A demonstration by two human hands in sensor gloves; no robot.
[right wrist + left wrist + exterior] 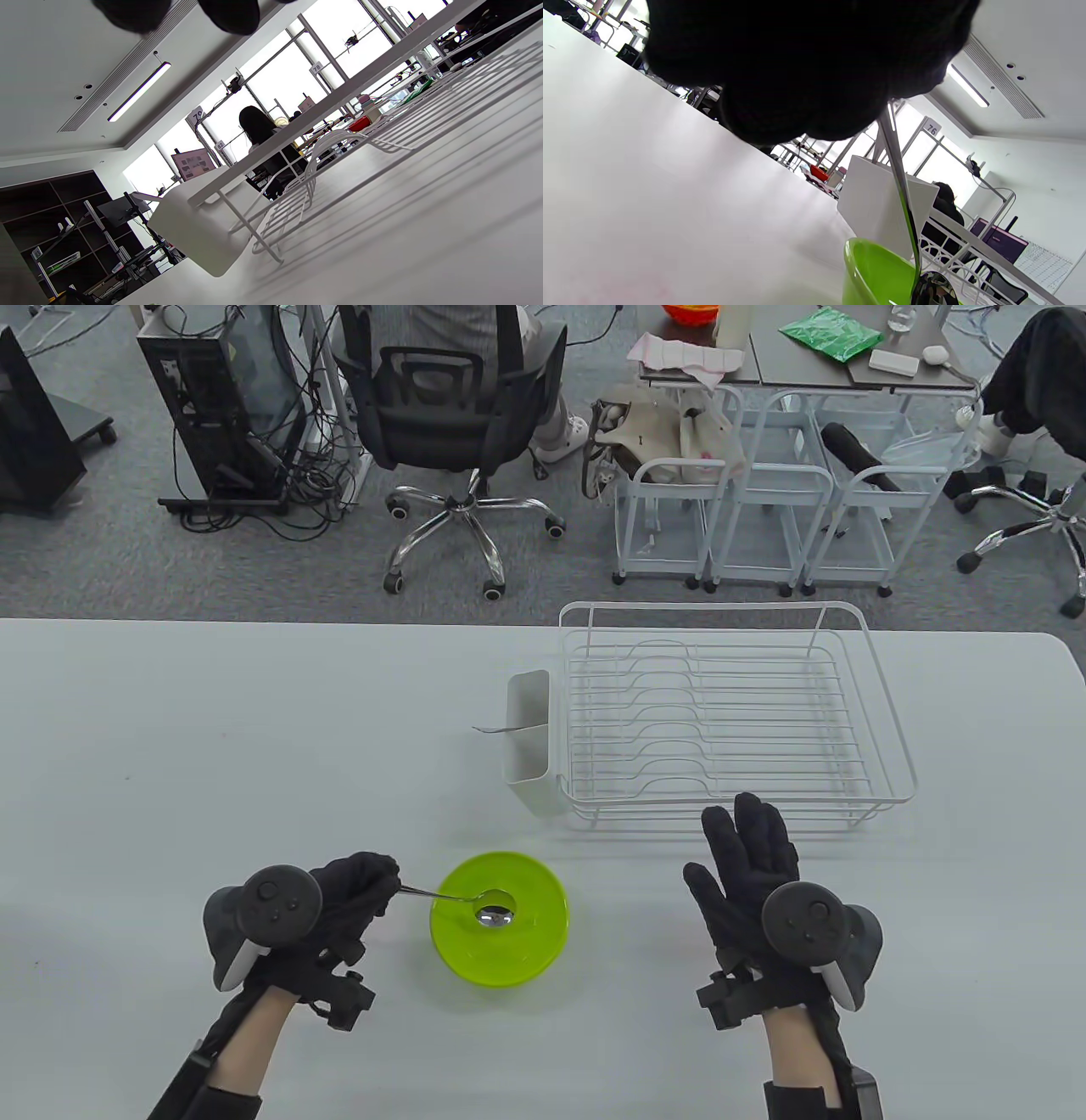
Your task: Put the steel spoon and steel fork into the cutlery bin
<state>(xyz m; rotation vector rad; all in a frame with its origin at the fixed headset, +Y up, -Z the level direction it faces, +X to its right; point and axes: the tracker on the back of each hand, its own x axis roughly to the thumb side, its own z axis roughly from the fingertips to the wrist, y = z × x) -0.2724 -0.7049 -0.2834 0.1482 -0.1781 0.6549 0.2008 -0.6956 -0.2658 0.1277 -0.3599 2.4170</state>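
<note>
My left hand (356, 891) pinches the handle end of the steel spoon (475, 904), whose bowl lies in the green bowl (499, 918) at the table's front centre. In the left wrist view the spoon's handle (901, 186) runs down from my gloved fingers (797, 63) into the green bowl (874, 271). The white cutlery bin (533, 742) hangs on the left end of the white wire dish rack (730, 712). A steel fork (496, 727) stands in the bin, its handle sticking out to the left. My right hand (747, 857) lies flat and empty on the table in front of the rack.
The rack and bin also show in the right wrist view, the bin (191, 224) to the left of the rack's wires (382, 140). Office chairs, carts and computers stand on the floor beyond the table's far edge.
</note>
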